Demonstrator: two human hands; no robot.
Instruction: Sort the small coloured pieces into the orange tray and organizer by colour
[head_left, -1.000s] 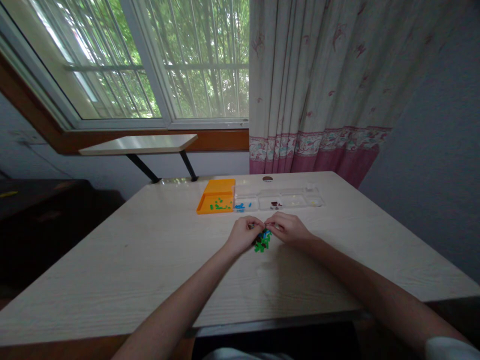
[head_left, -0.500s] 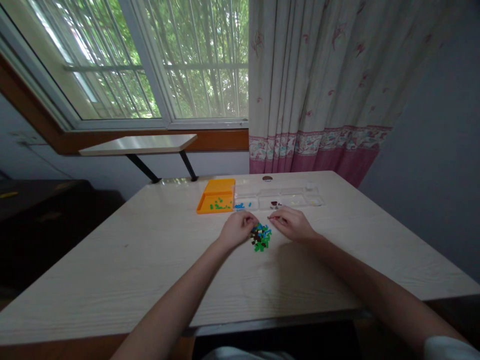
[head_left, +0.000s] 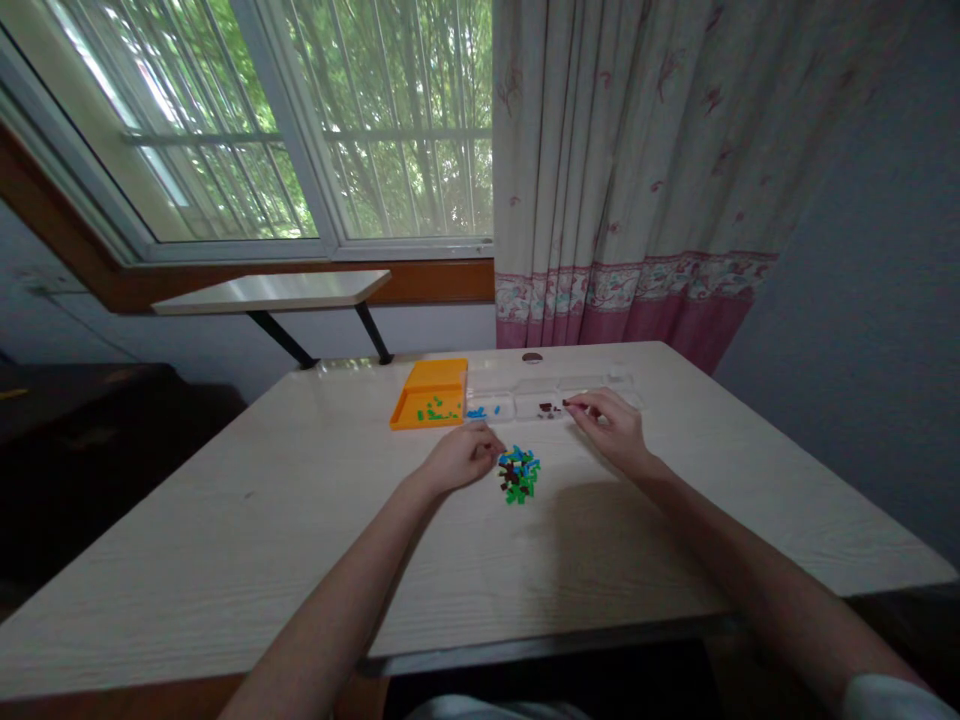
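Note:
A mixed pile of small building bricks, green, blue, brown and a few pale ones, lies on the table. My left hand rests at the pile's left side with its fingers curled together; what they hold, if anything, is too small to make out. Over the clear compartment tray, my right hand pinches a small brown brick. Below and left of those fingertips, several brown bricks sit in one compartment. Blue bricks occupy the compartment farther left.
An open orange case holds several green bricks beside the clear tray. A dark round disc is set near the table's back edge. On black legs, a raised shelf stands at the back left, below the window.
My right hand has moved right and away from me, from beside the pile to over the clear tray, carrying the brown brick. The left hand has shifted slightly left, off the pile.

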